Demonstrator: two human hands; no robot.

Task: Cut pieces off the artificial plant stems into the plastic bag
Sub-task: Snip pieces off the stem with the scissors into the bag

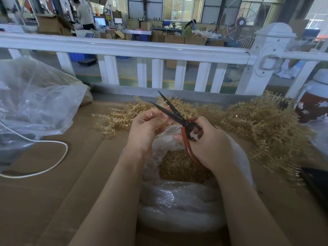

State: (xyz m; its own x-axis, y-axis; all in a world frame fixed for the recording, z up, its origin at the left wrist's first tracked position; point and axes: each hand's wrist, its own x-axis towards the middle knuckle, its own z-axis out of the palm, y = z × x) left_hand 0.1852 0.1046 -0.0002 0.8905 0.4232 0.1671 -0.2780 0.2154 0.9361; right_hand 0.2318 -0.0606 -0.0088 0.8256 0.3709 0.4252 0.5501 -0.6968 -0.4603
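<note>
The right hand grips the scissors by their red handles, blades apart. The left hand pinches a stem between the blades, above the open bag holding cut pieces. More stems lie beyond on cardboard.

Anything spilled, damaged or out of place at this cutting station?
Nothing stands out. The cut pieces sit inside the plastic bag, the uncut stems lie heaped behind it, and the scissors look intact.
</note>
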